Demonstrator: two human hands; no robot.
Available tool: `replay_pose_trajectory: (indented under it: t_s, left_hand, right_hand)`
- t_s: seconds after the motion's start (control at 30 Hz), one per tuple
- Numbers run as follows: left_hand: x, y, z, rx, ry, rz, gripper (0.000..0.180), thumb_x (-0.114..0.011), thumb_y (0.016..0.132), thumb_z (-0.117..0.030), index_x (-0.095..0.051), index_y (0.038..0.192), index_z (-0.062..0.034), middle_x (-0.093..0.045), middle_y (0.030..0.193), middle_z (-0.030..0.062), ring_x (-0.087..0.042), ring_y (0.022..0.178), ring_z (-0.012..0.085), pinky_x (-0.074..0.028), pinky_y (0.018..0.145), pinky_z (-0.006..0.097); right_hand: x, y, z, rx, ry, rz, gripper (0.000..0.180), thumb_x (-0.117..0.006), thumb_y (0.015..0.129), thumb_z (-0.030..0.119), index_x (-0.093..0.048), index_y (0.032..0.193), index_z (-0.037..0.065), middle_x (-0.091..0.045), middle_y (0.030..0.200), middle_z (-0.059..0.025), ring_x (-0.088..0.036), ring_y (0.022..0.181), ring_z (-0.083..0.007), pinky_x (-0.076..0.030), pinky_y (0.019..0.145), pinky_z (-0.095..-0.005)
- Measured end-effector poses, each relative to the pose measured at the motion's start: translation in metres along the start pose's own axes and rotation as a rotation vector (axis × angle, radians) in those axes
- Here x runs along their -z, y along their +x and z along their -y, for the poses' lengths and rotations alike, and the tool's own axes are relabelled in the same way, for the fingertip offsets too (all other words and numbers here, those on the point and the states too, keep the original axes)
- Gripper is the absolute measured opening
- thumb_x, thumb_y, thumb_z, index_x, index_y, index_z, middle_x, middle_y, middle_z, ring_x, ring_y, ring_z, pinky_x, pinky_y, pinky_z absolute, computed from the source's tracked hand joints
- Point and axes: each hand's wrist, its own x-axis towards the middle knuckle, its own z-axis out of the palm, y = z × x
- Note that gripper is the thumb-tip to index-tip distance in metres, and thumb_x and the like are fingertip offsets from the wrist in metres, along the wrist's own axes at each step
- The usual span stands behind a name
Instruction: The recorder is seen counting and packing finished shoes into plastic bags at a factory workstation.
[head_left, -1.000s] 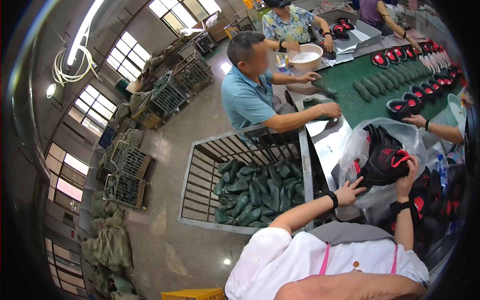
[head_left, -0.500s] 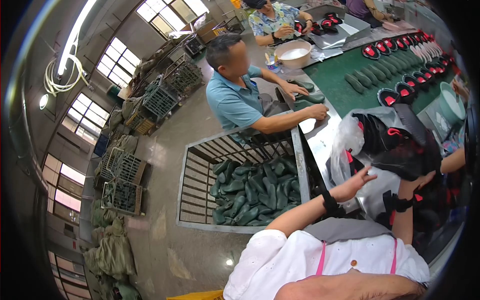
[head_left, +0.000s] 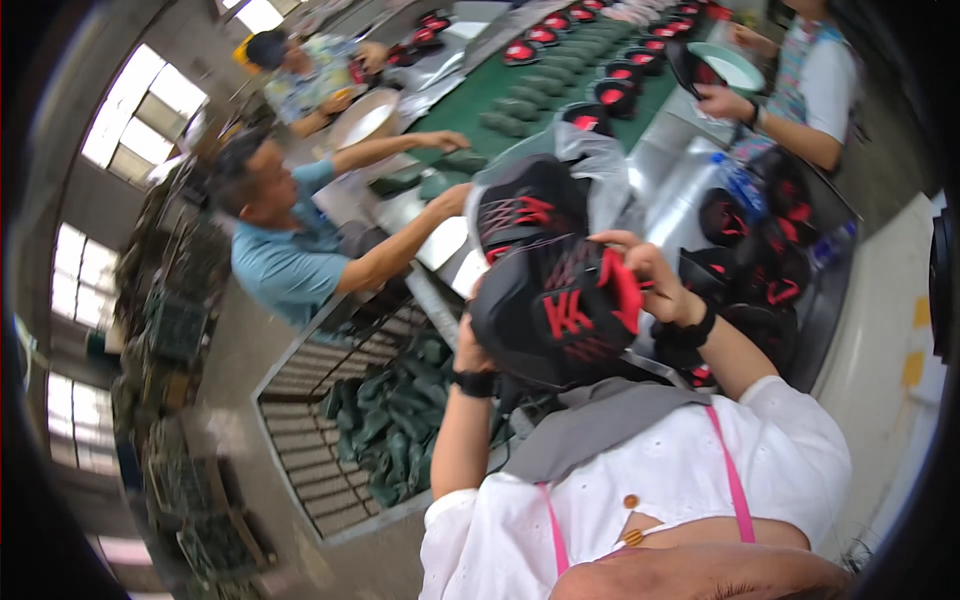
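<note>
head view, hands [head_left: 655, 285] gripping black shoe [head_left: 555, 310]

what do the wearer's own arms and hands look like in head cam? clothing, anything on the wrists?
Both forearms are bare. Short white textured sleeves end above the elbows. A black band sits on each wrist: left wristband, right wristband. The left hand and right hand are ungloved, no rings visible on the fingers.

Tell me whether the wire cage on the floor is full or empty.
Partly full. The wire cage holds a heap of dark green shoe lasts at its right end; the left part shows bare grid.
</note>
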Motion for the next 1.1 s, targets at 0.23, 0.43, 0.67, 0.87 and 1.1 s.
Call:
replay_pose_trajectory:
  t_s: [0.23,0.43,0.67,0.87,1.1]
  left_hand:
    - [-0.040,0.011,0.008,0.008,0.231,0.115,0.085,-0.060,0.064,0.008,-0.024,0.139,-0.0080,-0.038,0.134,0.0154,-0.047,0.117,0.0295,-0.042,0.096,0.041]
    - [-0.046,0.037,0.008,0.103,0.225,0.164,0.084,-0.068,0.075,-0.037,-0.023,0.138,-0.0029,-0.038,0.134,0.0172,-0.047,0.117,0.0286,-0.041,0.096,0.042]
    - [-0.055,0.059,0.019,0.243,0.456,0.222,0.086,-0.057,0.072,-0.064,-0.040,0.126,-0.0003,-0.053,0.118,0.0121,-0.054,0.107,0.0246,-0.044,0.092,0.038]
    - [-0.057,0.068,0.035,0.269,0.308,0.155,0.059,-0.057,0.076,-0.038,-0.045,0.124,-0.0047,-0.053,0.120,0.0114,-0.052,0.109,0.0255,-0.042,0.094,0.039]
    - [-0.060,0.076,0.032,0.125,0.247,0.099,0.048,-0.059,0.067,-0.020,-0.052,0.113,-0.0066,-0.060,0.105,0.0073,-0.058,0.097,0.0218,-0.048,0.079,0.032]
  right_hand:
    - [0.004,-0.021,-0.003,-0.277,-0.131,-0.188,0.072,-0.070,0.071,0.017,-0.029,0.128,0.003,-0.042,0.128,-0.0145,-0.042,0.117,-0.0215,-0.029,0.101,-0.0348]
    - [0.022,-0.018,0.014,-0.369,-0.400,0.034,0.071,-0.072,0.068,0.021,-0.040,0.129,0.005,-0.042,0.130,-0.0152,-0.039,0.123,-0.0249,-0.029,0.103,-0.0348]
    - [0.044,0.009,0.021,-0.399,-0.409,0.260,0.052,-0.064,0.064,0.016,-0.054,0.113,0.004,-0.046,0.127,-0.0205,-0.044,0.120,-0.0314,-0.032,0.100,-0.0357]
    - [0.058,0.007,0.029,-0.527,-0.402,0.183,0.052,-0.063,0.064,0.018,-0.053,0.113,0.002,-0.052,0.120,-0.0152,-0.048,0.115,-0.0270,-0.033,0.099,-0.0343]
    - [0.106,-0.067,0.031,-0.230,1.079,-1.093,0.025,-0.056,0.084,0.018,-0.058,0.103,0.002,-0.060,0.109,-0.0119,-0.056,0.105,-0.0264,-0.042,0.094,-0.0444]
